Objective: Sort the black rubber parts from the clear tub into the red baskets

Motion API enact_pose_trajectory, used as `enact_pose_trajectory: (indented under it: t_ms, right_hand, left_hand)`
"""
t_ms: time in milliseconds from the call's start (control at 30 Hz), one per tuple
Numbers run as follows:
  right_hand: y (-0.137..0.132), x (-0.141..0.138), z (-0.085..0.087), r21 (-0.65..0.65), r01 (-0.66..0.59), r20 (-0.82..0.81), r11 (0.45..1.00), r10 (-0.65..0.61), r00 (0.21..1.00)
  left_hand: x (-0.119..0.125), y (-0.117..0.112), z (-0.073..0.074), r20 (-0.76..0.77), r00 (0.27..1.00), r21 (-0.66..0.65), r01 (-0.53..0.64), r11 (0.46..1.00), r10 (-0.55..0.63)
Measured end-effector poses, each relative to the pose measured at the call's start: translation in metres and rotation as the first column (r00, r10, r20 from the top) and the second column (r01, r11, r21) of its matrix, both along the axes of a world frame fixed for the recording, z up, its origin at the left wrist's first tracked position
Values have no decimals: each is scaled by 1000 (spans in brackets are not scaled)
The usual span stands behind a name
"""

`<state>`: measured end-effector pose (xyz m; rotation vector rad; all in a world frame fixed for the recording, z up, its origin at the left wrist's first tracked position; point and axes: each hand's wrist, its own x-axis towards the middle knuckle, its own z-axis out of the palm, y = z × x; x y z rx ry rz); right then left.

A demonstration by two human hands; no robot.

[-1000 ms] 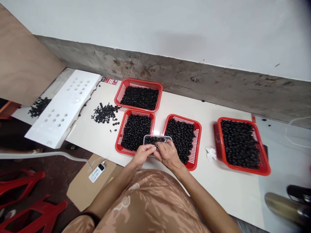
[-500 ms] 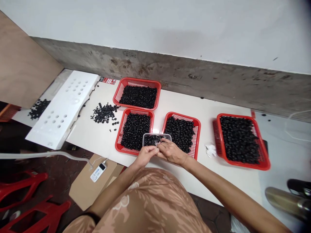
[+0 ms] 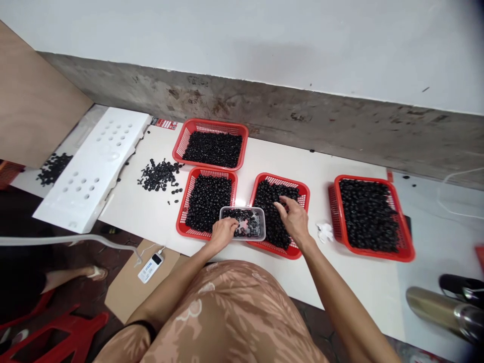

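Note:
My left hand (image 3: 224,234) has its fingertips pinched together at the left side of a clear plastic container (image 3: 263,229); whatever they hold is too small to make out. Small black parts (image 3: 249,219) lie inside the container, which sits across the rims of two red baskets. Over the right basket (image 3: 307,194) is my right hand (image 3: 295,218), thumb and fingers apart, with nothing visible between them. Black ring-shaped parts (image 3: 270,199) fill that basket. More of them (image 3: 209,199) fill the left basket (image 3: 181,214).
Behind stands another red basket (image 3: 212,121) of small black pieces. A loose pile of black pieces (image 3: 159,175) lies left, beside a white foam board (image 3: 94,166). At right are crumpled tissue (image 3: 324,232), a full red basket (image 3: 335,214) and a metal flask (image 3: 434,307).
My hands have come apart. The right one moved right and up over the right basket, its fingers spreading; the left one shifted slightly left to the container's side. A person's foot has appeared at left.

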<state>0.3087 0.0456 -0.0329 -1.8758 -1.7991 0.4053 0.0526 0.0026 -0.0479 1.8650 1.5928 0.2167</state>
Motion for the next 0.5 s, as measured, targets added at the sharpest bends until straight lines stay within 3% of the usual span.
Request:
enact_pose_trajectory:
  t_ms: [100,167,333,500]
  right_hand:
    - [-13,-12,1,-41,-51,-52,998,49,997]
    - [-22,-21,0,-89,-85,-68,992,79,995]
    - [-39,-43,-6,-266,-180,-41,947,176,984]
    - [-38,-65,-15,-412,-195,47,890,235,971]
  left_hand:
    - [17,6,-7,-133,951,-10,280,960,-278]
    - [26,10,-14,-170,901,-41,399,916,-399]
    - [37,18,-29,-170,864,-58,472,880,-474]
    - [36,22,-25,-139,860,-54,489,871,-491]
